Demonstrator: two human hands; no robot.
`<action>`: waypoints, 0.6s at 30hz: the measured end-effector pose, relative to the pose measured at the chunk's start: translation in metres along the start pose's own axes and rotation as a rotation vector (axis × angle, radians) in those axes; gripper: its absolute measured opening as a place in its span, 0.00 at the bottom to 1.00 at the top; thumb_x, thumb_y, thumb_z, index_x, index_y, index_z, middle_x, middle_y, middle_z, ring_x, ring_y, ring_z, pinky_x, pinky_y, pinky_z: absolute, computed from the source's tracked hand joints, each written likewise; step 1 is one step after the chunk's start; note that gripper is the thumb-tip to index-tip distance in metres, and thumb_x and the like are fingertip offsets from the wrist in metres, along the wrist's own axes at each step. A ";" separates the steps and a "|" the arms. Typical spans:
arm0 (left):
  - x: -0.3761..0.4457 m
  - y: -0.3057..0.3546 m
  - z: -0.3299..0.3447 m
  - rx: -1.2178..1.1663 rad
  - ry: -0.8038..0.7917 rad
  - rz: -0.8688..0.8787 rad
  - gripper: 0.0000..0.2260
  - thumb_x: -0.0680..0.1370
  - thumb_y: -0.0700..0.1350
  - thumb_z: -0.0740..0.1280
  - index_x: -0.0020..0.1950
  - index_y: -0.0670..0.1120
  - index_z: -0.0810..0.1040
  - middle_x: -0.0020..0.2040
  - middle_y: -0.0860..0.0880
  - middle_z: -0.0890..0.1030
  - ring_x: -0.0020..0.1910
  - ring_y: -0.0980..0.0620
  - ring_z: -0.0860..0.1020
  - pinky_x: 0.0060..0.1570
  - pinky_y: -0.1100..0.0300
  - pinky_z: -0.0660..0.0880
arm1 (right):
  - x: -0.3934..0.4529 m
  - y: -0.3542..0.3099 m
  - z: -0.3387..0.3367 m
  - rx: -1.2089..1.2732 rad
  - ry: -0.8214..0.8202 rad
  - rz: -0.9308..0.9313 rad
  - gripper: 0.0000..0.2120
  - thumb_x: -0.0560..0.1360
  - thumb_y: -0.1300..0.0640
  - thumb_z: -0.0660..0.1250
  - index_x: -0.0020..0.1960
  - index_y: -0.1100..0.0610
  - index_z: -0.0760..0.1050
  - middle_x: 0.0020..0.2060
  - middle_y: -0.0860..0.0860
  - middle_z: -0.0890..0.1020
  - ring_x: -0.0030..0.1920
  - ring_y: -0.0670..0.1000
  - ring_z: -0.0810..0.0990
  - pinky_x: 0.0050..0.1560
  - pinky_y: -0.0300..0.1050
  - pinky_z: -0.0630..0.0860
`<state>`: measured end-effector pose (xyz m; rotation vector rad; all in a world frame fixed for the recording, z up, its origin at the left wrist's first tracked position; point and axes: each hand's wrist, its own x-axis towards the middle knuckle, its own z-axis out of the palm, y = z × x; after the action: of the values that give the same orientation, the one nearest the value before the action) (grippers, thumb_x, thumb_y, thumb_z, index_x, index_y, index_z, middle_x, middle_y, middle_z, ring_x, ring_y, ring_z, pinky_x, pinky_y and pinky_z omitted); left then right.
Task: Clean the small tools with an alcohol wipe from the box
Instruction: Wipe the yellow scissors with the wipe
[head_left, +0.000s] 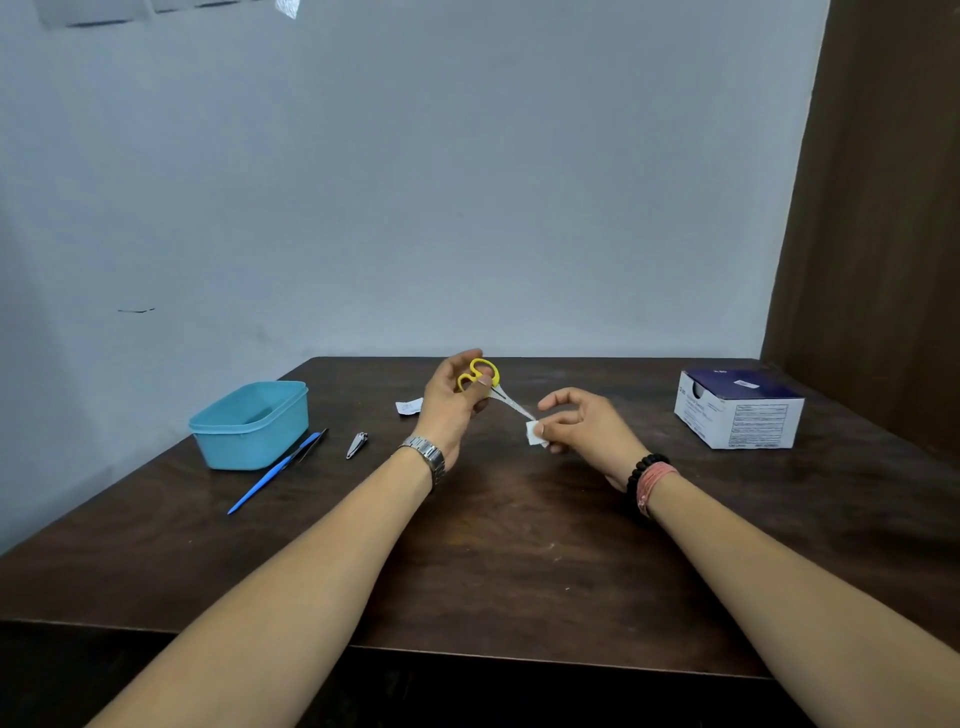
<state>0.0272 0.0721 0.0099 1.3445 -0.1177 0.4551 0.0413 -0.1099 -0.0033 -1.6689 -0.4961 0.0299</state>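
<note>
Nearest, the right hand (582, 423) pinches a folded alcohol wipe (535, 434) around the blade tips of yellow-handled scissors (485, 382), gripped by the left hand (447, 405); wiping is underway. Next, probably, the nail clipper (357, 445) and blue tool (272, 480) beside the tub (249, 423), wipe box (740, 408) far right

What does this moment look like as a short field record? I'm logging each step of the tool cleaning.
left hand: left hand holds the yellow-handled scissors by the handles, above the table
right hand: right hand pinches the white wipe at the scissor blade tip
waiting tools: nail clipper, blue-handled tool and a dark thin tool lie beside the blue tub
wipe box: box at the table's right
other: torn wrapper behind the left hand
</note>
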 end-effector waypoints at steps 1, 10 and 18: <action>0.000 0.001 -0.002 -0.005 0.007 0.001 0.14 0.77 0.33 0.67 0.60 0.46 0.75 0.49 0.50 0.79 0.47 0.54 0.78 0.45 0.62 0.77 | 0.000 0.000 -0.001 0.034 0.026 0.003 0.10 0.74 0.67 0.70 0.53 0.60 0.73 0.37 0.56 0.84 0.31 0.47 0.81 0.32 0.37 0.76; -0.006 -0.006 0.002 0.004 -0.024 -0.094 0.12 0.73 0.32 0.71 0.49 0.45 0.73 0.43 0.48 0.77 0.44 0.52 0.78 0.49 0.53 0.79 | 0.000 0.002 -0.003 0.340 0.129 0.032 0.08 0.75 0.71 0.67 0.50 0.60 0.74 0.40 0.55 0.82 0.36 0.47 0.84 0.41 0.37 0.82; -0.011 -0.010 0.014 -0.056 -0.135 -0.119 0.12 0.73 0.31 0.70 0.45 0.45 0.70 0.41 0.48 0.75 0.39 0.55 0.78 0.42 0.61 0.80 | 0.002 0.003 -0.001 0.522 0.134 0.101 0.05 0.75 0.73 0.66 0.47 0.66 0.74 0.42 0.60 0.82 0.36 0.49 0.85 0.40 0.36 0.81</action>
<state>0.0233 0.0539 -0.0001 1.3186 -0.1598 0.2596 0.0445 -0.1100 -0.0053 -1.1725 -0.2707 0.1118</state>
